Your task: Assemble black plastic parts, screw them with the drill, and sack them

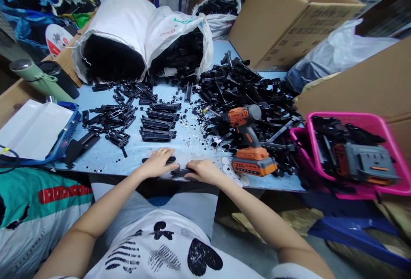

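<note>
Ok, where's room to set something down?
The table looks mostly bare along its front edge, between the leftmost black piece and your left hand; also a small gap between the printed white sack and row of black bars. Crowded: the right, with the black heap, drill and pink basket.

Pale-blue flat tabletop [109, 159]: smooth, slight gloss from where I stand
Slim black piece [181, 171] at its front edge: plastic-looking, smooth
Long black pieces in a row [158, 135]: plastic-looking, low sheen
Orange-and-grey pistol-shaped drill [238, 117]: matt plastic shell
Bulging white sacks [118, 13]: woven-looking, dull, creased
Tall brown box [266, 18]: matt cardboard
Bright pink rectangular basket [346, 115]: glossy plastic
</note>
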A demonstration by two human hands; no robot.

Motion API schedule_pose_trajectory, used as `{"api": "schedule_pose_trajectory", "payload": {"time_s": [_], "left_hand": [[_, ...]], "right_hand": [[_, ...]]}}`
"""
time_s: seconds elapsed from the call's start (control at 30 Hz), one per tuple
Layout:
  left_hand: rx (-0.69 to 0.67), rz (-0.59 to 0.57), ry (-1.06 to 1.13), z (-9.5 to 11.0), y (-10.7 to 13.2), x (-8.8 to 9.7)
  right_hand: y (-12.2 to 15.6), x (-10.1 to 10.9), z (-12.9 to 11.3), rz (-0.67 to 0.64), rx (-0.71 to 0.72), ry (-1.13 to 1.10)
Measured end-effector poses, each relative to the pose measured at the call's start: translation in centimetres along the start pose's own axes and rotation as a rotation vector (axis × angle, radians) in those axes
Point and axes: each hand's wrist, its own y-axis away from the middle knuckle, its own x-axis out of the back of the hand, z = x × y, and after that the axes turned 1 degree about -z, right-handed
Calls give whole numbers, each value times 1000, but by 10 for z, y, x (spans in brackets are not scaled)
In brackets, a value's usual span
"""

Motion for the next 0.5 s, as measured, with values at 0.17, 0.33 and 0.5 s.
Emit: {"api": "schedule_pose_trajectory", "payload": {"time_s": [0.17,0.33,0.5], "left_hand": [[-58,-40,-368,4,-2,-13],[-121,21,-402,2,7,-15],[-194,194,-317,-8,14,-15]], "right_hand": [[-10,-13,-8,-21,-28,282],[-4,-18,-23,56,-36,397],[-3,-9,-40,171,-10,508]]}}
